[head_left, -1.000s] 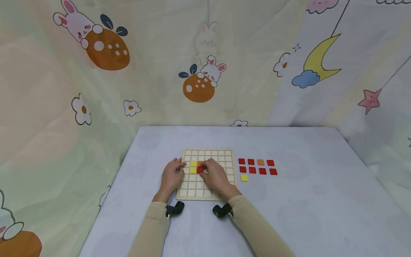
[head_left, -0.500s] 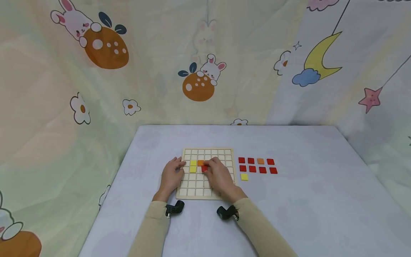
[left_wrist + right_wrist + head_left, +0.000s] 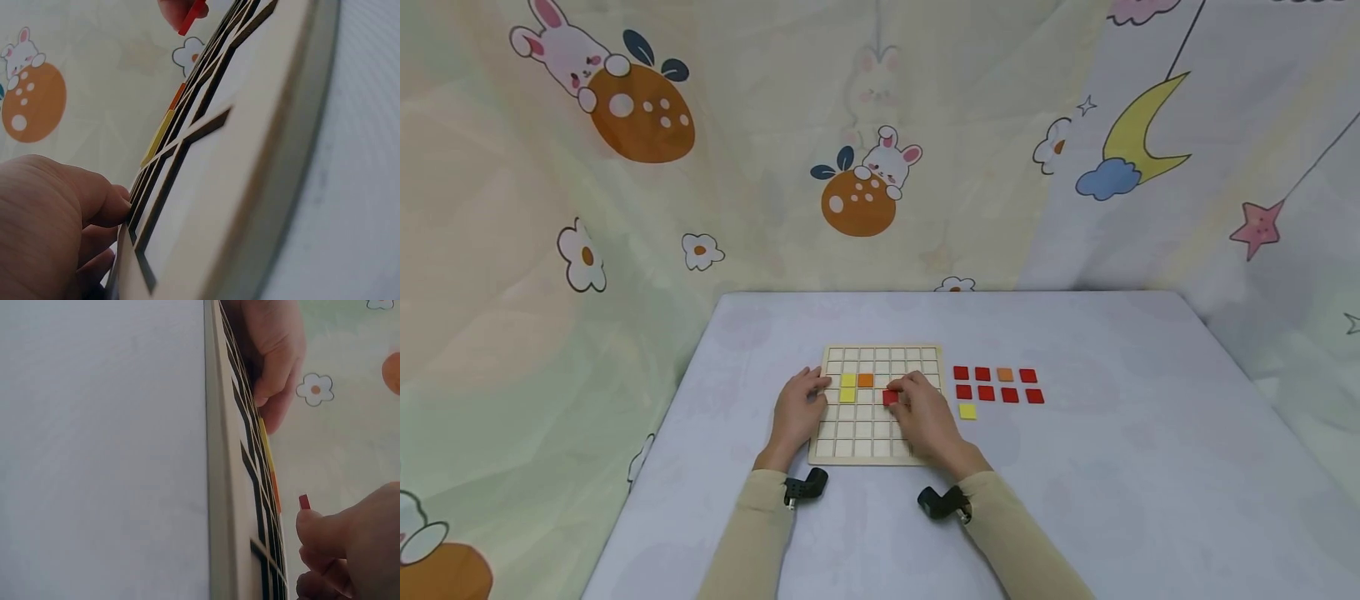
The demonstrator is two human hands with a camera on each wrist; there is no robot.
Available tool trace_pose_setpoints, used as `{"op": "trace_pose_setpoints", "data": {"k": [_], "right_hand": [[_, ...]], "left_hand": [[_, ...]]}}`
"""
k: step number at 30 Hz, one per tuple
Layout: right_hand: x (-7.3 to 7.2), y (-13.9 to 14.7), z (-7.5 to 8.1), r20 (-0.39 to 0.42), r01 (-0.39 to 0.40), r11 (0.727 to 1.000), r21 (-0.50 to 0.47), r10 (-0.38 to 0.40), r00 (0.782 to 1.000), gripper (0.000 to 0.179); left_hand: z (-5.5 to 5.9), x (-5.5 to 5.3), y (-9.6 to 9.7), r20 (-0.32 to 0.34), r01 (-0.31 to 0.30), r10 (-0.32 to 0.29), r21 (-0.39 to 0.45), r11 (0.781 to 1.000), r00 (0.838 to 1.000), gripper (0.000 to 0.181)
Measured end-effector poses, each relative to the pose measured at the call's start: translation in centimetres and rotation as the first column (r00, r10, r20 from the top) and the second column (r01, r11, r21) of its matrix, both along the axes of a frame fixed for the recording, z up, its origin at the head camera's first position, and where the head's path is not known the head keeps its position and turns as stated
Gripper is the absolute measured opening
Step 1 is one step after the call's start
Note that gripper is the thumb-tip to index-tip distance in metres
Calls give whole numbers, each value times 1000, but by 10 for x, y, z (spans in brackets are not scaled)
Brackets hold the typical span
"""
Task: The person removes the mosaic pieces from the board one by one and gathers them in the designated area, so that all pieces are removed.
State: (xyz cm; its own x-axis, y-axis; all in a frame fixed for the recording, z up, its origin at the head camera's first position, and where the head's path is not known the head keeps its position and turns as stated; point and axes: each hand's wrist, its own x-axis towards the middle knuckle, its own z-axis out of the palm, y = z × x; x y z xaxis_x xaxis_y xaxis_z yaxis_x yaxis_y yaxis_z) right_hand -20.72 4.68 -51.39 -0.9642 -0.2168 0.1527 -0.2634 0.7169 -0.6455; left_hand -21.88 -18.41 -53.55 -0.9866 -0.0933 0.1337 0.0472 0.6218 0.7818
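A light wooden grid board [image 3: 865, 430] lies on the table. My left hand [image 3: 797, 408] holds its left edge; in the left wrist view the thumb [image 3: 103, 200] is on the grid and the other fingers are at the side. My right hand [image 3: 927, 417] pinches a red square tile [image 3: 890, 397] over the board's middle. The right wrist view has this red tile [image 3: 304, 502] raised clear of the grid, at the thumb tip. Two yellow tiles [image 3: 847, 387] sit one before the other in the grid, with an orange tile [image 3: 866, 381] right of the farther one.
Right of the board, several red tiles [image 3: 985, 393] and one orange tile [image 3: 1004, 375] lie in two rows on the table. A single yellow tile [image 3: 967, 412] lies in front of them. A patterned cloth [image 3: 760, 150] hangs behind the table.
My right hand has lifted the red tile out of its place beside the nearer yellow tile and carried it to the right. The orange tile is now uncovered. The left hand stays put.
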Motion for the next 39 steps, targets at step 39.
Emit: {"op": "trace_pose_setpoints", "data": {"k": [39], "right_hand": [[7, 68, -2, -4, 95, 993, -77, -96, 995, 31]], "left_hand": [[-1, -1, -1, -1, 11, -11, 13, 1000, 1000, 32]]}}
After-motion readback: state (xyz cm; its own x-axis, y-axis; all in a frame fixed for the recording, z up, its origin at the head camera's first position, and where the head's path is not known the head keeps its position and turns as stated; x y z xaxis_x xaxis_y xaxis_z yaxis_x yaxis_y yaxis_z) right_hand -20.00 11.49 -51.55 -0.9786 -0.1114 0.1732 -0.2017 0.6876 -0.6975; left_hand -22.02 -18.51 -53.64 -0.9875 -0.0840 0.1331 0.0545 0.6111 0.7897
